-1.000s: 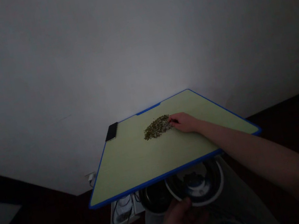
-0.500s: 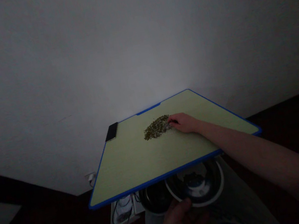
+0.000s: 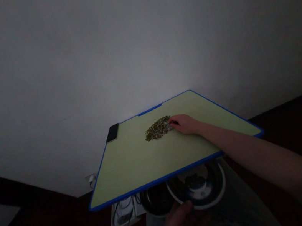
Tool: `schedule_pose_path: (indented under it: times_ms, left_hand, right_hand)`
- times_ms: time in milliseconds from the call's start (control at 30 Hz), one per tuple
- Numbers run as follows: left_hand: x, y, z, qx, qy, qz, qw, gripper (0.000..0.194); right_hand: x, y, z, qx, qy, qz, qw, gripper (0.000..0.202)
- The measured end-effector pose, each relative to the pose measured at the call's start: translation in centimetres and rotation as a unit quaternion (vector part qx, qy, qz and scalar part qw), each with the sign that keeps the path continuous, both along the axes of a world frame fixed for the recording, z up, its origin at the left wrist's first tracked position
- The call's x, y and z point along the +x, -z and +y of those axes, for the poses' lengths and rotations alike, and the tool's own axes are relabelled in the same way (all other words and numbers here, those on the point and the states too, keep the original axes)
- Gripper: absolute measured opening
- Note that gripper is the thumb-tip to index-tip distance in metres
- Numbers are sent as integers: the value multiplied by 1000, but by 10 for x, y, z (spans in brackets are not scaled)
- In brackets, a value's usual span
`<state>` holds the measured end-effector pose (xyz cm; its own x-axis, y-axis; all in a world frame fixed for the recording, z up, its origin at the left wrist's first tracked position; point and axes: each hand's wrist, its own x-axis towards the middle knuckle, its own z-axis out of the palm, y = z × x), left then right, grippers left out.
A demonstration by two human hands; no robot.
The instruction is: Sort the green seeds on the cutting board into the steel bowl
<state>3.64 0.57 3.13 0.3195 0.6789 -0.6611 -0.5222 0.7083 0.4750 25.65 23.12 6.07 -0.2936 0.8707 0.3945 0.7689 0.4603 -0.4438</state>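
Roughly at the middle of the far half of a pale green board (image 3: 137, 166), a small heap of dried greenish bits (image 3: 157, 128) is spread flat; it is judged to be light, loose and crumbly, so that it would scatter under any sweep and is best taken pinch by pinch from its edge; the right hand (image 3: 185, 123) is laid on the board just right of the heap, its fingertips (image 3: 171, 121) touching the heap's right edge, drawn together as if pinching, though whether anything is held between them cannot be told. Below the board's blue-trimmed near edge, a white-rimmed bowl (image 3: 199, 188) with some dark matter in it is gripped at its near rim by the left hand (image 3: 182, 224), closed on it; a darker bowl (image 3: 156, 201) sits just left of it. A black phone-like slab (image 3: 112, 132) lies at the board's far left corner; a plain wall (image 3: 99, 52) stands behind.
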Motion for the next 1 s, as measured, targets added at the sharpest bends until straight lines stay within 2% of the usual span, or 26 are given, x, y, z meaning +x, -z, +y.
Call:
schedule_pose_path:
  times_ms: [367,500,800,900,1000]
  left_hand:
    - [-6,-5,-2,-11,-19,6,1000,56]
    - [-10,-5,-2,-10,-18,-7,1000,59]
    - [-14,-13,-2,2,-22,-28,999,72]
    - [-16,-9,-2,-9,-25,-33,999,73]
    - [-17,-1,-2,-4,-18,-47,999,71]
  right_hand:
    - [-5,-1,-1,-1,-7,-8,1000,22]
    - [-5,-2,1,5,-9,-42,999,24]
    - [-10,-37,23,-61,-35,-203,977,19]
    - [-9,-36,24,-64,-40,-178,981,20]
    - [-5,-28,20,-53,-26,-136,989,20]
